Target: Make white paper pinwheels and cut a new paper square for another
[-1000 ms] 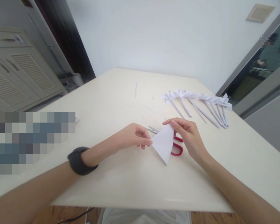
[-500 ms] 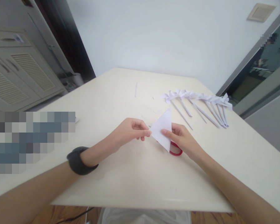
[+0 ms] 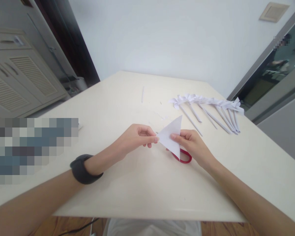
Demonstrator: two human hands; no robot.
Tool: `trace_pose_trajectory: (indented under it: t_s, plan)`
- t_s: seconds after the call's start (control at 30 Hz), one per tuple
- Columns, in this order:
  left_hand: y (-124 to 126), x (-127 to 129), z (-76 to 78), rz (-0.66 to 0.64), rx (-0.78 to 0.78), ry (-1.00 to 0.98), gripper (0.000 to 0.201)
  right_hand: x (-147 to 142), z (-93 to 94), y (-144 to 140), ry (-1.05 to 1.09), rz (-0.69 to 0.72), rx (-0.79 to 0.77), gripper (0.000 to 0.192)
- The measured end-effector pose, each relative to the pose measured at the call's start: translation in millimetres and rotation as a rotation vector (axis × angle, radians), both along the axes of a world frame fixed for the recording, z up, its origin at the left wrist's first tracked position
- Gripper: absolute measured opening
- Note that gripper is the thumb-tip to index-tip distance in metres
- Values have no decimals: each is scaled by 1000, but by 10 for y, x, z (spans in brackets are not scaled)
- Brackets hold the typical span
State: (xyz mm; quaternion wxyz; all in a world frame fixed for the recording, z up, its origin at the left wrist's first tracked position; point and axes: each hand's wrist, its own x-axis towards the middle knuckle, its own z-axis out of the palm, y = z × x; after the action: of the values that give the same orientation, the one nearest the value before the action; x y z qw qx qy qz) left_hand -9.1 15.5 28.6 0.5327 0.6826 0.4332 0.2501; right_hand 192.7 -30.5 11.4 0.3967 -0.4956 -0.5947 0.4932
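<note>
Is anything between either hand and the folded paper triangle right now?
Nothing visible. The left hand pinches the paper triangle at its left corner, the right hand at its right side. Red-handled scissors lie beneath.

Matt white paper triangle (image 3: pixel 171 137); smooth cream table (image 3: pixel 127 183).
</note>
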Motion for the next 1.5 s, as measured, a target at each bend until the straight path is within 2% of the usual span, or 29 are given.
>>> trace_pose_trajectory:
  t_s: [0.23, 0.47, 1.1, 1.5]
  plan:
    - [19, -6, -27, -1, -3, -37, 19, -3, 20, 4, -2, 17, 25, 35]
    - [20, -16, 8, 39, 44, -7, 19, -4, 17, 10, -51, -2, 25, 36]
    - [36, -32, -10, 17, 23, -46, 19, 0, 23, -4, -43, 19, 74, 39]
    - [74, -60, -42, 54, 55, -96, 20, 20, -1, 15, -52, -15, 94, 32]
